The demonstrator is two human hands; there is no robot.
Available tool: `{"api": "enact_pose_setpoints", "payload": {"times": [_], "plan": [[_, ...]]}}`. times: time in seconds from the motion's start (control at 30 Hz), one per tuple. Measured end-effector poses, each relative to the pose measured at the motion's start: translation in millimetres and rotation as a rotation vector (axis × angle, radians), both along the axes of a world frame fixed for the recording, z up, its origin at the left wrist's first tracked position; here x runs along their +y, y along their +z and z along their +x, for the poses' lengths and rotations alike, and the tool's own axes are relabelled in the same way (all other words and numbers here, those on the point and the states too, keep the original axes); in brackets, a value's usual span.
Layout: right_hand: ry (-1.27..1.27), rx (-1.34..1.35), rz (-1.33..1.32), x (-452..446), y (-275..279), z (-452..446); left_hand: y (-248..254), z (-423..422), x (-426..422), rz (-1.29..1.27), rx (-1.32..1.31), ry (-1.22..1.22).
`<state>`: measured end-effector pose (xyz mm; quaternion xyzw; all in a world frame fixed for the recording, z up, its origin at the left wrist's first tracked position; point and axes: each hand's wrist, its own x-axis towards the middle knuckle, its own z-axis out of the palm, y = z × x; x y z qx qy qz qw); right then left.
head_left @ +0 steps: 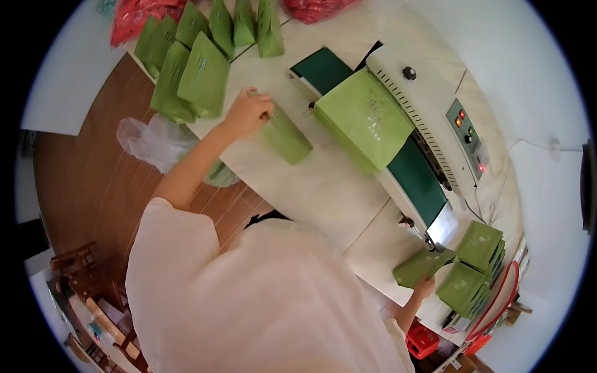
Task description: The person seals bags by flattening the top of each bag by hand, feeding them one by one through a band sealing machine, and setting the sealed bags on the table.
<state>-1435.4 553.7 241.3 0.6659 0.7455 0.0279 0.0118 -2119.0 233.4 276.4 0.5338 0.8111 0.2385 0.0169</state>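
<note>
My left hand [247, 113] is closed around the top edge of a green pouch [289, 138] that stands on the table, its lower part blurred. My right hand [425, 287] grips another green pouch [413, 268] by its edge, close to the metal end plate [443, 227] of a band sealer [429, 81]. Across the sealer's dark green belt [418, 180] lies a green pouch [364, 118] with pale printing, one edge against the machine's slotted housing. Stacked flat pouches [463, 287] sit just right of my right hand.
Several filled green pouches [204, 74] stand upright at the table's far left, with red bags [140, 18] behind them. A clear plastic bag [155, 140] hangs by the table edge. The sealer's lit control panel [467, 133] faces up. A red stool [423, 340] is below at right.
</note>
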Motion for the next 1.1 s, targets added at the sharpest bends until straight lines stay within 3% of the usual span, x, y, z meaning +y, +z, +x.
{"api": "enact_pose_setpoints", "payload": {"times": [0.17,0.3,0.5,0.63,0.7,0.8,0.87,1.0,1.07,1.1], "plan": [[0.017,0.017,-0.004,9.6,-13.2,11.5,4.3,1.7,-50.5,0.036,0.086,0.176],[0.096,0.024,0.004,9.4,-7.5,-2.5,-21.7,-13.0,-99.7,0.082,0.159,0.381],[0.082,-0.045,0.029,6.6,1.2,-12.6,-5.1,-7.9,-100.9,0.06,0.343,0.372],[-0.017,-0.124,0.01,-10.4,39.7,-15.4,23.4,18.9,-75.1,0.323,0.16,0.355],[-0.088,-0.022,-0.094,-31.3,72.2,-32.5,31.2,45.8,-49.3,0.405,0.071,0.479],[-0.008,0.106,-0.129,-47.1,82.9,-10.4,29.1,90.8,11.3,0.597,-0.134,0.291],[-0.008,0.183,-0.216,-62.1,107.3,-28.4,26.0,135.8,57.3,0.525,-0.165,0.083],[0.11,0.278,-0.31,-73.4,124.9,-39.0,10.7,253.4,156.5,0.275,-0.655,-0.34],[0.325,0.273,-0.334,-70.4,125.0,-35.3,-6.8,306.6,201.6,0.149,-0.757,-0.57],[0.32,0.277,-0.345,-69.6,122.8,-33.5,-18.4,325.9,216.1,0.136,-0.759,-0.569]]}}
